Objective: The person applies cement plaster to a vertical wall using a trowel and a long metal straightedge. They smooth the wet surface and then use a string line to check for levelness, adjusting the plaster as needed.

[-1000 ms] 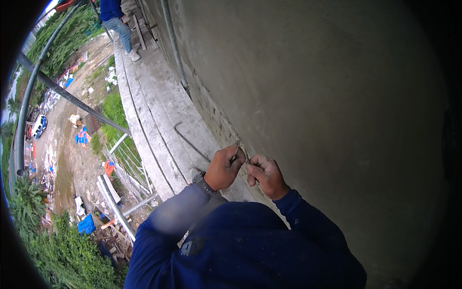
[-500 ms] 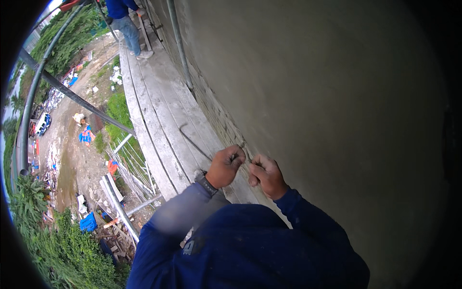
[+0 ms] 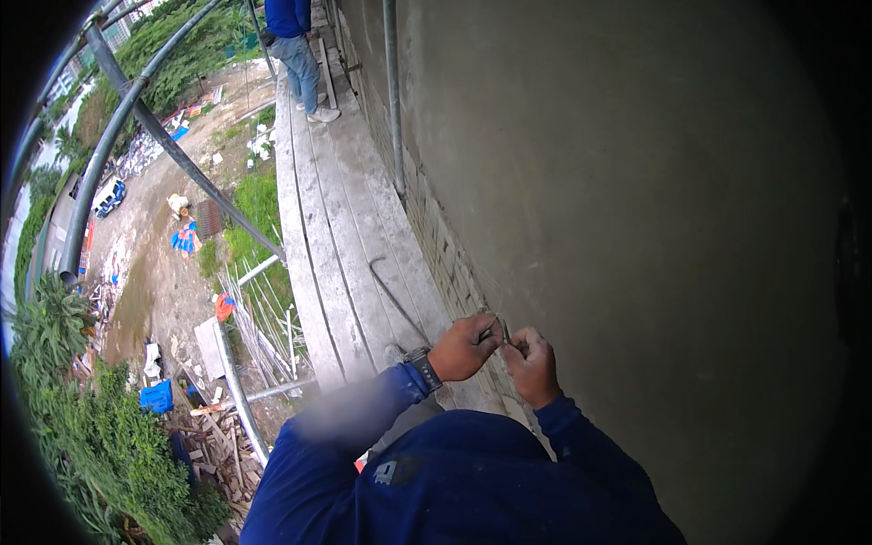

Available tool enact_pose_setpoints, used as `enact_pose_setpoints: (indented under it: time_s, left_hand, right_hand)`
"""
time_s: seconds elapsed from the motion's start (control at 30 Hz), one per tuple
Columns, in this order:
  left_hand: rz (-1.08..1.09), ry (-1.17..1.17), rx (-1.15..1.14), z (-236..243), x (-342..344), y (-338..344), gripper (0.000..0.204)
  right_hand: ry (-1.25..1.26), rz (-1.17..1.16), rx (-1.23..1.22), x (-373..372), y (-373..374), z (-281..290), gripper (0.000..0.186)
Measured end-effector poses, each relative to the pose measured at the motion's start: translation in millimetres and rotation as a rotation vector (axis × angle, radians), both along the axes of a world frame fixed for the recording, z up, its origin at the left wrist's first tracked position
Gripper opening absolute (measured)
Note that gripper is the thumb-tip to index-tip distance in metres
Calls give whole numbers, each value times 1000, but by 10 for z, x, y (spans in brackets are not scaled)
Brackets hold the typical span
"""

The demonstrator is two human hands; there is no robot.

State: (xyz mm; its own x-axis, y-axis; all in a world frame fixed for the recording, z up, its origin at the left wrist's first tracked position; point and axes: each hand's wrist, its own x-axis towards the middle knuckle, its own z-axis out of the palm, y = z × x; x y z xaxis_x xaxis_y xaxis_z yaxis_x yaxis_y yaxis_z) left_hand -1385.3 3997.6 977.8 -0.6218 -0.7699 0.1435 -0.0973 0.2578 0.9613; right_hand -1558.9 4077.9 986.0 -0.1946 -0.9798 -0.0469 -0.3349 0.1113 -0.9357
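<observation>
Close together in front of my chest, both hands are closed in pinches beside the plastered wall (image 3: 627, 218). My left hand (image 3: 461, 349), with a dark watch at its wrist, pinches a thin pale string (image 3: 500, 292) that curves up in a loose loop near the wall. My right hand (image 3: 534, 369) grips a small dark slender piece (image 3: 507, 335) between thumb and fingers, its tip nearly meeting the left fingertips. Whether the string is fastened to that piece is too fine to tell.
I am on a raised walkway of grey planks (image 3: 312, 218). A hooked metal rod (image 3: 394, 296) lies on it. Scaffold pipes (image 3: 393, 100) stand along the wall and cross the open left side (image 3: 186, 163). Farther along, a person (image 3: 298, 64) stands on the planks. Ground with debris lies far below.
The view has shifted, so the walkway sits farther right. My hands have drawn closer together, and the string's loop now shows above them.
</observation>
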Motion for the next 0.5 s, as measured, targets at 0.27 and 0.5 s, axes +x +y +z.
enact_pose_setpoints:
  time_s: [0.27, 0.5]
  left_hand:
    - [4, 14, 45, -83, 27, 1, 3]
    - [78, 15, 91, -169, 160, -70, 3]
  right_hand:
    - [219, -28, -74, 115, -125, -164, 20]
    - [96, 98, 13, 106, -176, 4, 13]
